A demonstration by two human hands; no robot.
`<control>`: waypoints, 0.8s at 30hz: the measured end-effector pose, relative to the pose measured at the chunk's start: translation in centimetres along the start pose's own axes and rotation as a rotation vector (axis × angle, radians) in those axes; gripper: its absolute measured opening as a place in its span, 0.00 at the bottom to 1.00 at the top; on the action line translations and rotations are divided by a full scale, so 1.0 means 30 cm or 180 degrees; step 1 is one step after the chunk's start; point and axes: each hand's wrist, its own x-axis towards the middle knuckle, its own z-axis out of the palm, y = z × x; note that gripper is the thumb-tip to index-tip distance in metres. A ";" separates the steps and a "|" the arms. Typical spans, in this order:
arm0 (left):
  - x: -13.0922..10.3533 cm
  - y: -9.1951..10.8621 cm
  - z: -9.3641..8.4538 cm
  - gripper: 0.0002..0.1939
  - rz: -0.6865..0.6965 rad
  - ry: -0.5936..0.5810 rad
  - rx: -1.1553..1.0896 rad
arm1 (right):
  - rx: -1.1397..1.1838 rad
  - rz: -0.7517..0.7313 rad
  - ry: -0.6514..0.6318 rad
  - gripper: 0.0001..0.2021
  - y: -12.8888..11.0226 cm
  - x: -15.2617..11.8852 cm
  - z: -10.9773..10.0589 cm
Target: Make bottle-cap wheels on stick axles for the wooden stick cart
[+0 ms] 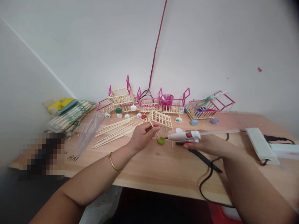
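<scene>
My left hand [143, 136] pinches a thin wooden stick [153, 126] that slants down to a green bottle cap [161, 140]. In my right hand [205, 143] is a white glue gun [184, 136], its nozzle pointing left at the cap's edge. A clear glue stick reaches out of the back of the gun. Just behind my left hand a small frame of wooden sticks [162, 119] rests on the table, with a white cap [178, 130] to its right. Whether nozzle and cap touch is too small to tell.
Stick-built carts with pink rims [147, 105] line the wall. Loose sticks [114, 130] lie left of my left hand, packaged sticks [72, 115] at the far left. A black cable [203, 183] loops below my right hand. A white box [261, 146] stands right.
</scene>
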 end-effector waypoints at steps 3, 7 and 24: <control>0.000 -0.023 0.014 0.12 -0.0028 -0.0029 0.0004 | -0.0261 -0.0042 -0.0023 0.12 0.014 0.013 0.012; 0.001 -0.045 0.022 0.10 0.0163 -0.0035 0.0313 | -0.0446 -0.0003 0.0104 0.13 0.021 0.018 0.018; 0.003 -0.054 0.024 0.08 0.0661 -0.0172 0.1162 | -0.0455 0.0151 0.0223 0.10 0.024 0.035 0.048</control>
